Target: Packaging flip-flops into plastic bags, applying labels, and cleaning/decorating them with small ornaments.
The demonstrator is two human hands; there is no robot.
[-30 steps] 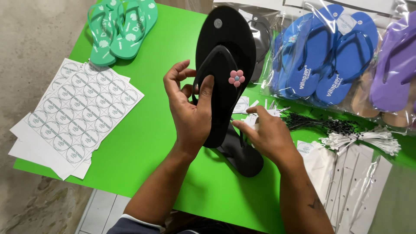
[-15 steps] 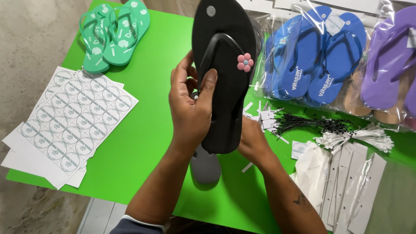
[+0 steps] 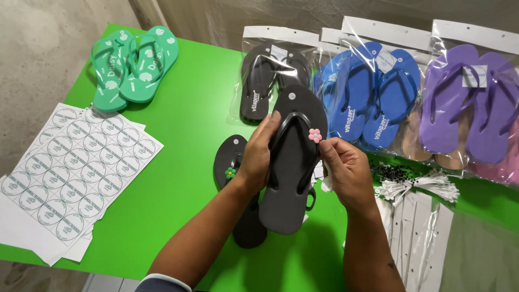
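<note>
So the left hand point(image 3: 257, 157) was wrapped around the edge of a black flip-flop point(image 3: 292, 162), thumb over the strap, holding it sole-up off the green table point(image 3: 184, 140). The right hand point(image 3: 346, 167) was pinched shut on the other strap, fingertips right next to a little pink flower charm point(image 3: 314, 135). Its mate point(image 3: 238, 184) lay flat under the left wrist, with a green charm point(image 3: 231, 172). Foam like that looked light and bendy, a bit grippy, so holding by the edge seemed fine; the charm looked like the fiddly, pop-off part. Sticker sheets point(image 3: 70, 173) sat well left of the left hand, bagged blue pairs point(image 3: 373, 97) beyond the right
</note>
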